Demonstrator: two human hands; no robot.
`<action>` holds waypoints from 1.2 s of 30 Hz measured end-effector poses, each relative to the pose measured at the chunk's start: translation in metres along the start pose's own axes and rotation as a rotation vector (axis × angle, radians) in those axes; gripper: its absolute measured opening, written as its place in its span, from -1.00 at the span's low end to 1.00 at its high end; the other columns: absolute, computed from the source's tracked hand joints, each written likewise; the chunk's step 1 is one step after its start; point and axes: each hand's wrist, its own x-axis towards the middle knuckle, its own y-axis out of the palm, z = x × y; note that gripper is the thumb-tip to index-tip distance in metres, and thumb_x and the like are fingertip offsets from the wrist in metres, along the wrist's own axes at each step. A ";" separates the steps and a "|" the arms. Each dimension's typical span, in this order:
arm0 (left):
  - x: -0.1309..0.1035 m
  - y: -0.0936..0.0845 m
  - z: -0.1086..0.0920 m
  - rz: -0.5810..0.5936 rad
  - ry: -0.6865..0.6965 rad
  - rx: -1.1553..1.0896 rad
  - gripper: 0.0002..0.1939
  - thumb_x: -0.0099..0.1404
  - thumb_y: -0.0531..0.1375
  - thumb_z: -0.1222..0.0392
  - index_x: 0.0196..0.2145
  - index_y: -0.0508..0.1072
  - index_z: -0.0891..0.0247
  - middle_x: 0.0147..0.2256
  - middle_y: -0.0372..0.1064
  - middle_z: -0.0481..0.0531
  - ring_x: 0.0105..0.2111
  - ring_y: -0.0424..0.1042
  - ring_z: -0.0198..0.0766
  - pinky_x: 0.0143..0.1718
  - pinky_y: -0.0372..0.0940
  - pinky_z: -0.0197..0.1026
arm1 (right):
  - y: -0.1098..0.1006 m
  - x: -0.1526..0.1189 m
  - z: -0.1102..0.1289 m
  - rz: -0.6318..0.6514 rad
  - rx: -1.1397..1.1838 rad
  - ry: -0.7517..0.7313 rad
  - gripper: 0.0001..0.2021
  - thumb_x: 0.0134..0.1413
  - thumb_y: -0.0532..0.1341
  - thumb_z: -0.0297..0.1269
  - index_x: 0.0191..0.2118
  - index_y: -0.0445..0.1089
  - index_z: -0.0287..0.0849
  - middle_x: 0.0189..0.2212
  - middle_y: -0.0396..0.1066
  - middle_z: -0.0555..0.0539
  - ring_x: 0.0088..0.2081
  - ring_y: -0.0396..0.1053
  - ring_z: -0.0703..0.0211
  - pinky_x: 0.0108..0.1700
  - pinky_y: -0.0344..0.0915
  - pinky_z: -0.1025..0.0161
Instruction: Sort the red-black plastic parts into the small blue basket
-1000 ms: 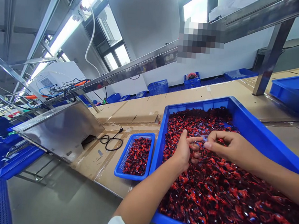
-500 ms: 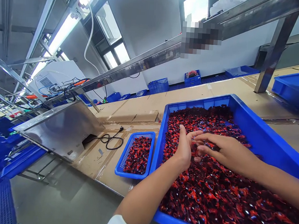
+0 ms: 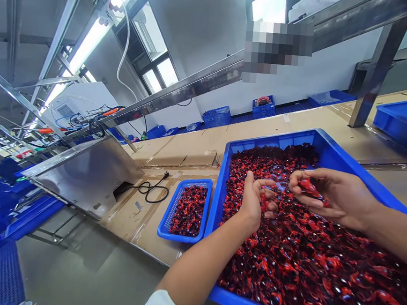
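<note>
A large blue tray [image 3: 360,172] holds a deep layer of small, glossy red and black pieces [image 3: 286,267]. Above its left part is my left hand [image 3: 256,201], thumb raised and fingers curled round a few red pieces. To the right, my right hand [image 3: 330,195] hangs over the same tray, its fingers curled around a red and dark piece that shows between thumb and fingers. The two hands are apart. Left of the tray sits a small blue basket [image 3: 162,231] with similar red and black pieces in it.
Cardboard [image 3: 152,214] covers the table. A black cable [image 3: 147,190] lies beside a metal box [image 3: 89,176] on the left. A metal post [image 3: 380,75] holds a rail behind the large tray. Another blue tray [image 3: 393,115] stands at the right edge.
My right hand has moved right, away from my left hand, and a red piece now shows in its fingers. My left hand has barely moved.
</note>
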 end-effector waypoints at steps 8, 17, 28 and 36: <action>0.007 -0.003 -0.001 -0.112 -0.134 -0.144 -0.26 0.61 -0.20 -0.41 -0.16 0.48 0.27 -0.43 0.22 -0.02 -0.56 0.19 -0.26 -0.57 0.01 -0.28 | 0.019 0.005 -0.032 0.016 -0.304 -0.163 -0.62 0.10 0.53 0.18 -0.37 0.62 -0.04 -0.50 0.52 -0.04 -0.52 0.38 0.13 -0.51 0.23 0.25; 0.001 0.004 -0.001 -0.074 -0.003 -0.261 -0.24 0.63 -0.25 -0.41 -0.07 0.46 0.25 -0.37 0.21 -0.03 -0.45 0.22 -0.22 -0.40 0.14 -0.25 | 0.018 0.007 -0.070 -0.149 -1.226 -0.853 -0.68 0.50 0.31 -0.14 0.21 0.67 -0.07 -0.05 0.75 -0.16 -0.25 0.72 0.00 -0.36 0.53 0.18; -0.014 0.010 -0.007 0.093 0.030 -0.387 -0.23 0.64 -0.28 -0.41 -0.04 0.47 0.25 -0.30 0.21 0.00 -0.42 0.22 -0.23 -0.48 0.08 -0.28 | 0.017 0.004 -0.058 -0.153 -1.337 -0.957 -0.72 0.59 0.21 -0.17 0.02 0.70 -0.09 -0.08 0.73 -0.20 -0.17 0.72 -0.08 -0.26 0.62 0.12; -0.020 0.005 -0.014 0.196 -0.018 -0.495 -0.16 0.54 -0.21 -0.57 -0.02 0.51 0.20 -0.25 0.29 0.06 -0.39 0.30 -0.16 -0.38 0.23 -0.20 | 0.013 0.002 -0.035 -0.026 -1.006 -1.089 -0.79 0.60 0.25 -0.18 0.03 0.66 -0.04 -0.22 0.68 -0.07 -0.26 0.69 0.13 -0.21 0.58 0.26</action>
